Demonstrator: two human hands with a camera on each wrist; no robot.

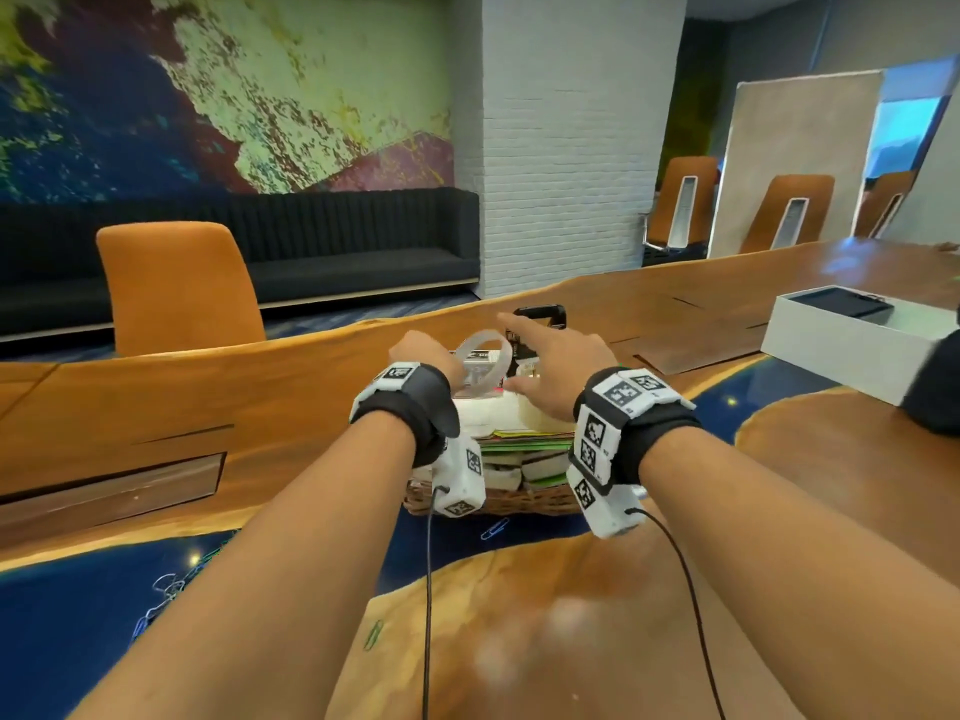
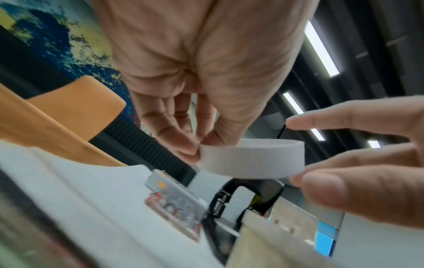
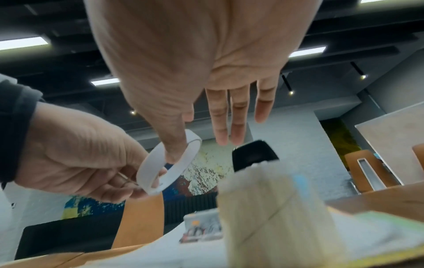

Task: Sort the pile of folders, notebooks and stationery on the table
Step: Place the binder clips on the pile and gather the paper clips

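Observation:
My left hand point(image 1: 423, 356) pinches a white tape roll point(image 1: 483, 334) by its rim and holds it above the pile. In the left wrist view the tape roll point(image 2: 252, 159) sits at my left hand's point(image 2: 201, 145) fingertips. My right hand point(image 1: 550, 356) hovers open over the pile, fingers straight. Its thumb lies close to the tape roll point(image 3: 149, 166); I cannot tell if it touches. Stacked notebooks and folders point(image 1: 498, 413) fill a wicker basket point(image 1: 493, 504). A black desk tool point(image 1: 540, 314) stands at the far end, just beyond my right fingertips point(image 3: 223, 139).
A clear box of small clips point(image 2: 174, 201) lies on the white top sheet. Loose paper clips point(image 1: 166, 589) lie on the table's blue strip, a single blue clip point(image 1: 493, 527) by the basket. A white box point(image 1: 852, 350) stands at right. An orange chair point(image 1: 176, 288) faces the far edge.

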